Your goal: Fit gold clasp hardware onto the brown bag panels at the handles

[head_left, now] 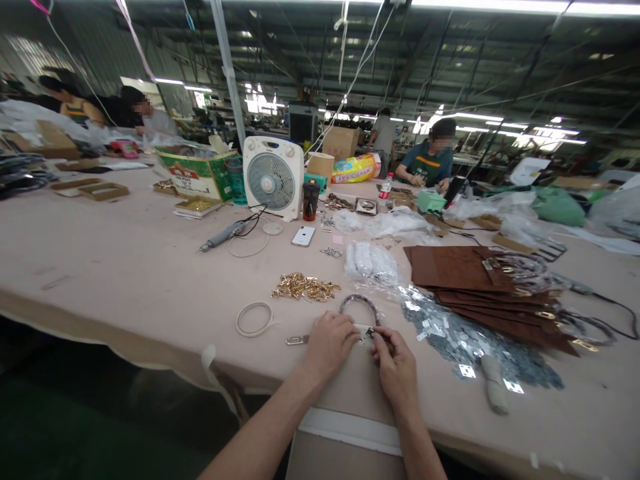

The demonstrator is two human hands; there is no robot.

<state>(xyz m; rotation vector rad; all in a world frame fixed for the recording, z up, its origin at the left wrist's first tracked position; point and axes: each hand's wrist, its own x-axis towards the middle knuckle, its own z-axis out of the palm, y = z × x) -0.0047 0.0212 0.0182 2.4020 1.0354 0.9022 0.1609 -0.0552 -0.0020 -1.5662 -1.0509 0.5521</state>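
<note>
A curved bag handle (361,299), partly in clear plastic, lies at the table's front edge between my hands. My left hand (330,339) is closed over its left end, fingers bent downward; a metal clasp (297,340) sticks out beyond that hand. My right hand (396,360) pinches the handle's right end between thumb and fingers. A small dark piece (370,332) shows at those fingertips, too small to name. Beyond my left hand is a heap of gold-coloured metal hardware (305,287). Many thin metal plates (450,333) spread to the right of my right hand.
Brown bag panels with handles (465,270) are stacked at right. A tape roll (254,319) lies at left. Farther back are an electric screwdriver (225,235), a phone (303,236), a box fan (273,179) and a bottle (310,200). A co-worker (427,160) sits across the table.
</note>
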